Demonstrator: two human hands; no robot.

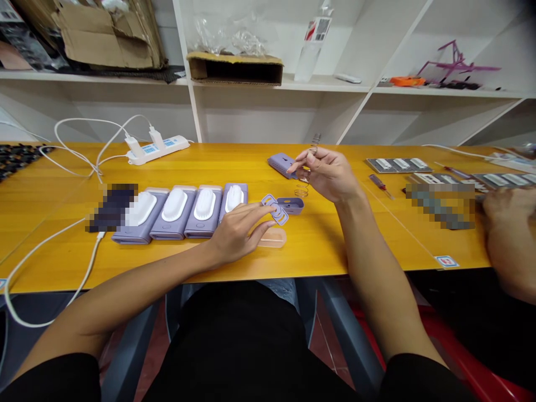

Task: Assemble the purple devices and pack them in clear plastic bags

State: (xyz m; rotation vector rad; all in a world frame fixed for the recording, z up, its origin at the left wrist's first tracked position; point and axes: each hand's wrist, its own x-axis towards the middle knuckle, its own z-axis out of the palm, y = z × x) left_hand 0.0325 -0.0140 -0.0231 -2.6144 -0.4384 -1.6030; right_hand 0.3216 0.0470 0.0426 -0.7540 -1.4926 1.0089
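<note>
Wire coils (301, 191) sit pinched in right hand (329, 174), looped purple plastic (280, 213) in left hand (237, 231).

Pretty sure this is a small workshop, the light-assembly kind. There's a long yellow bench (318, 245) with four purple cases (197, 228) lined up in a row — all with white parts (205, 203) on top — plus a spring (301, 191) and a flat purple bracket (276, 211) in somebody's fingers. Further right there's a screwdriver (380, 183), a tray (371, 163) of more white pieces, and a co-worker's hand (513, 206) at the same bench, so the space is shared. Power strip (161, 149) near the back, and the shelves (192, 106) behind hold cardboard (109, 39), a bottle (312, 50) and a spindly purple frame (456, 66).
</note>
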